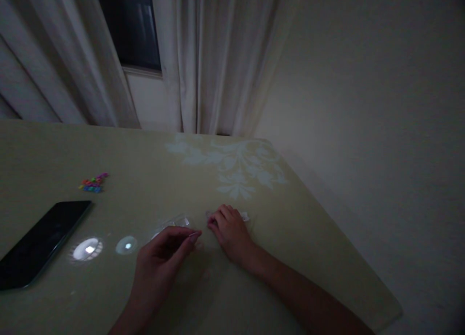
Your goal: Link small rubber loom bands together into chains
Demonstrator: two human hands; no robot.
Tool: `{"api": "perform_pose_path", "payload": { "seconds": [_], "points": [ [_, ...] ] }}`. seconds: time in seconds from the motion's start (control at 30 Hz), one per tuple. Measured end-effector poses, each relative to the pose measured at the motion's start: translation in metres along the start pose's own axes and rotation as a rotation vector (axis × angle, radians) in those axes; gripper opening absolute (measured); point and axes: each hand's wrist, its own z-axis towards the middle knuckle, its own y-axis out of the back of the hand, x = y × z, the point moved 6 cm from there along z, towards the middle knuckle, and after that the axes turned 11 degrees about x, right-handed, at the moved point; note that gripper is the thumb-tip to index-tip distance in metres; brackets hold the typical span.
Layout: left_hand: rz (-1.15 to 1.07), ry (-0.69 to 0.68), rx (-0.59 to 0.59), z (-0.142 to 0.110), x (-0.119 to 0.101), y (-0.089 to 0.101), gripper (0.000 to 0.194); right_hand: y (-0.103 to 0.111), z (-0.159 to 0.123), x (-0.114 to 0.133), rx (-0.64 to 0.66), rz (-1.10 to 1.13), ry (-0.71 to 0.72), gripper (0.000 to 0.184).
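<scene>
My left hand (165, 257) hovers low over the pale green table (152, 170), fingers curled with thumb and forefinger pinched near a clear plastic wrapper (173, 224). My right hand (229, 228) rests on the table just to the right, fingers bent down over a small white piece (244, 216) that sticks out beside it. What the fingertips grip is too dim to make out.
A dark phone (39, 243) lies at the left. A small heap of coloured bits (93, 183) sits behind it. Two bright light reflections (89, 249) shine on the glossy top. Curtains (214, 59) and a dark window are behind; a wall stands close on the right.
</scene>
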Motion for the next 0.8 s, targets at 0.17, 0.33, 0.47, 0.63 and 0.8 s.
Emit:
{"api": "perform_pose_path", "payload": {
  "seconds": [0.17, 0.33, 0.47, 0.63, 0.8],
  "points": [
    [-0.027, -0.016, -0.011, 0.002, 0.003, 0.002, 0.019, 0.003, 0.008, 0.002, 0.025, -0.043, 0.017, 0.007],
    [0.034, -0.079, 0.03, 0.004, 0.005, 0.002, 0.008, 0.006, 0.022, 0.0, 0.03, -0.02, -0.009, 0.011],
    [0.028, -0.111, 0.024, 0.004, 0.004, 0.004, 0.007, 0.001, 0.022, 0.0, 0.062, 0.002, -0.014, 0.012],
    [0.097, -0.253, 0.075, 0.004, -0.01, -0.003, 0.01, 0.005, -0.006, 0.005, 0.086, 0.137, 0.021, 0.012],
    [0.199, -0.328, 0.141, -0.004, -0.013, -0.015, 0.019, 0.027, -0.035, 0.016, 0.047, 0.936, 0.132, 0.021]
  ]
}}
